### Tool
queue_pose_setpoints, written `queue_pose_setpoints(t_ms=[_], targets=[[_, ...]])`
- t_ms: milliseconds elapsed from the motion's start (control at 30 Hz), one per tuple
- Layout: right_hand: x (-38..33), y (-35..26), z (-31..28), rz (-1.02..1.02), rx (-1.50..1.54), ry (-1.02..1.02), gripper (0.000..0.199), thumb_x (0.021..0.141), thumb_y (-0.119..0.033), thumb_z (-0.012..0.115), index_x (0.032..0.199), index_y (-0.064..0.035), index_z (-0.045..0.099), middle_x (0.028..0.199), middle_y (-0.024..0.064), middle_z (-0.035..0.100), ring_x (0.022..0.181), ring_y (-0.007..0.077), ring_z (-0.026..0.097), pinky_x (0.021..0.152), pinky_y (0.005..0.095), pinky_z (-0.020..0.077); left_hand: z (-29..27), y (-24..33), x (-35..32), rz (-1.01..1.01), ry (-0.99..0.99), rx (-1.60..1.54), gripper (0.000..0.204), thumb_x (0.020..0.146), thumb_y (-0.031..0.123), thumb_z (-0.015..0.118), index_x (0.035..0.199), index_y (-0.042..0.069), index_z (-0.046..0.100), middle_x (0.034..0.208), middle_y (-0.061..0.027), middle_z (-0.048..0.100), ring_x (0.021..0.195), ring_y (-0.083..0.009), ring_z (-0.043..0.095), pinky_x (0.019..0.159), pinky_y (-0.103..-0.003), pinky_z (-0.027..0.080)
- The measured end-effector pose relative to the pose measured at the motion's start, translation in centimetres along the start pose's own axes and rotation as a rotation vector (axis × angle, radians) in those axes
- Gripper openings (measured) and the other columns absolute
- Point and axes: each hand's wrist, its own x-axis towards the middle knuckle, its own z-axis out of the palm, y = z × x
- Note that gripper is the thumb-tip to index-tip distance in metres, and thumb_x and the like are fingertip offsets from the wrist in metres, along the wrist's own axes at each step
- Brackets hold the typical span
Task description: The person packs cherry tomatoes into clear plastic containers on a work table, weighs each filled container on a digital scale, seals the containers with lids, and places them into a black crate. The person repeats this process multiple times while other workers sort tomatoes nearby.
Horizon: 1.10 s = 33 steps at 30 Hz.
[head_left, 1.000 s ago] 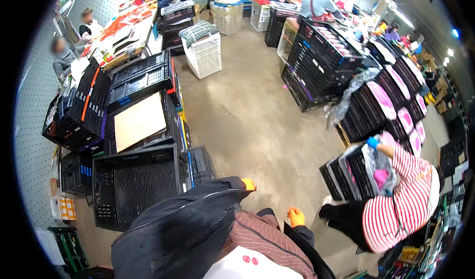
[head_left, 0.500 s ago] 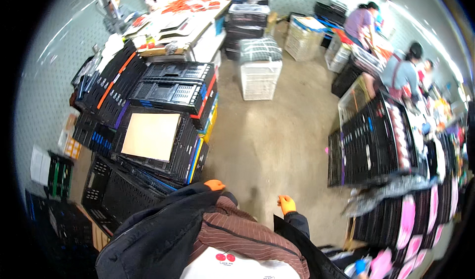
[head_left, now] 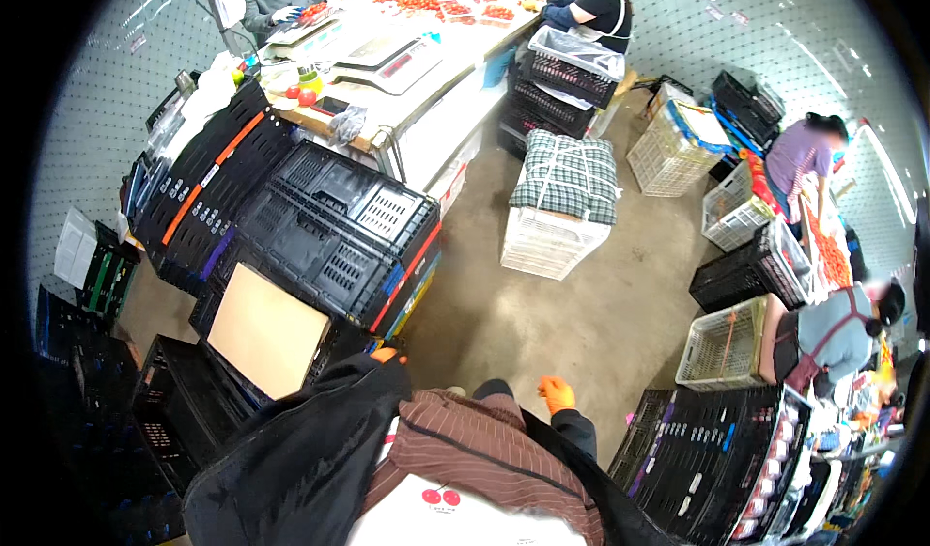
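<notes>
Right hand [head_left: 556,394] fingers curled above brown floor [head_left: 484,318]; left hand [head_left: 388,354], grip unclear, beside crates [head_left: 315,236]

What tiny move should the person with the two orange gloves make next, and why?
Perhaps ease the orange-gloved left hand a little rightward, since it looks close to the stacked black plastic crates and might bump them. The orange-gloved right hand hangs over the brownish-grey floor, apart from any crate, so it seems fine there.
</notes>
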Motion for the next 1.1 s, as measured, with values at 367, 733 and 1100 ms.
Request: queue_pose_setpoints(t_ms=[367,733,1100], targets=[[30.2,-15.7,2.2,-0.128,-0.323,-0.429,0.034,0.085,-0.031,0.055,0.098,-0.0007,0.062,0.077,0.0094,0.065,0.073,0.0194,0.062,0.066,0.0295,0.0487,-18.3,19.2,21.8,-0.119,0.199,-0.059,0.038,0.083,0.038,0.049,0.093,0.005,0.066,0.094,-0.0162,0.064,0.092,-0.0334,0.059,0.082,-0.041,0.045],[51.5,-42.7,8.5,-0.371,-0.548,-0.646,0.036,0.086,-0.036,0.050,0.101,-0.0049,0.062,0.100,0.0165,0.062,0.097,0.0311,0.058,0.082,0.0358,0.0449,-32.6,16.4,29.9,-0.250,0.363,-0.253,0.043,0.082,0.044,0.051,0.097,0.006,0.065,0.096,-0.0175,0.064,0.092,-0.0337,0.059,0.081,-0.041,0.045],[64.9,-56.6,11.8,-0.669,-0.563,-0.769,0.033,0.085,-0.034,0.052,0.095,-0.0047,0.063,0.092,0.0149,0.063,0.088,0.0314,0.059,0.077,0.0373,0.0461,-54.2,20.5,36.3,-0.027,0.587,-0.567,0.035,0.087,0.032,0.052,0.104,0.004,0.062,0.102,-0.0138,0.063,0.095,-0.0286,0.059,0.083,-0.035,0.045]])
